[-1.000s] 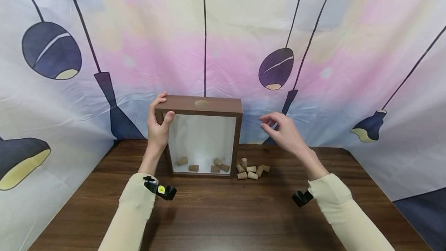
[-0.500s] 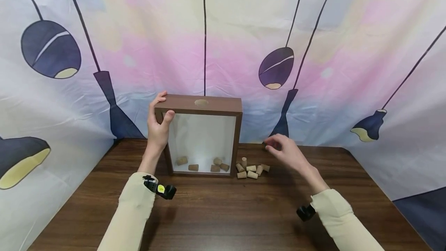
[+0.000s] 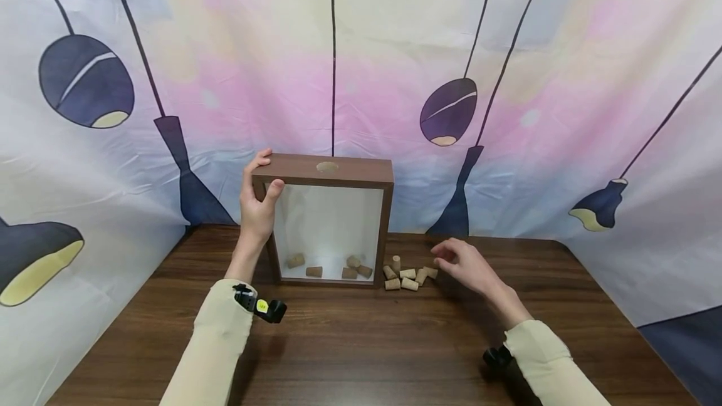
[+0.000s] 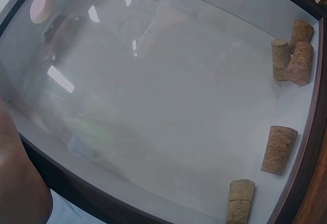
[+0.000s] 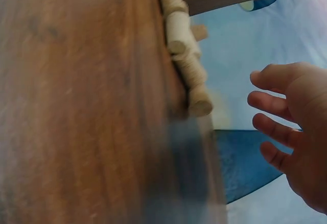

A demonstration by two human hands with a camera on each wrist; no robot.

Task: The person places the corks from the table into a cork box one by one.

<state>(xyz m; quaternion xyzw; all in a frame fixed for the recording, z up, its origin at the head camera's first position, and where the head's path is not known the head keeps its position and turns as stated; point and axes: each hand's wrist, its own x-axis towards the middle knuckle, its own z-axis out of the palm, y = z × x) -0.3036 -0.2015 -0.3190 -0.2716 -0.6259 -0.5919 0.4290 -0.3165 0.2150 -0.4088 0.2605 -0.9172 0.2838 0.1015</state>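
A brown wooden frame box [image 3: 386, 218] with a clear front stands upright on the table, a round hole [image 3: 327, 167] in its top. Inside, several corks lie at the bottom, among them one cork [image 4: 279, 150] apart from a cluster. My left hand [image 3: 257, 212] grips the box's upper left corner, thumb on the front, fingers on top. Loose corks [image 3: 410, 284] lie against the box's right side; one of them [image 3: 396, 262] stands upright. Just right of this pile hovers my right hand [image 3: 465, 265], fingers loosely bent and apart, holding nothing; the right wrist view shows it beside the corks [image 5: 191, 70].
The dark wooden table [image 3: 361, 343] reaches back to a patterned cloth [image 3: 372, 80] hanging behind it and at both sides. Each wrist carries a small black camera, one on the left sleeve [image 3: 271, 311] and one on the right [image 3: 497, 357].
My right hand has come down from beside the box's upper part to the right edge of the loose corks. The left hand and the box have stayed in place.
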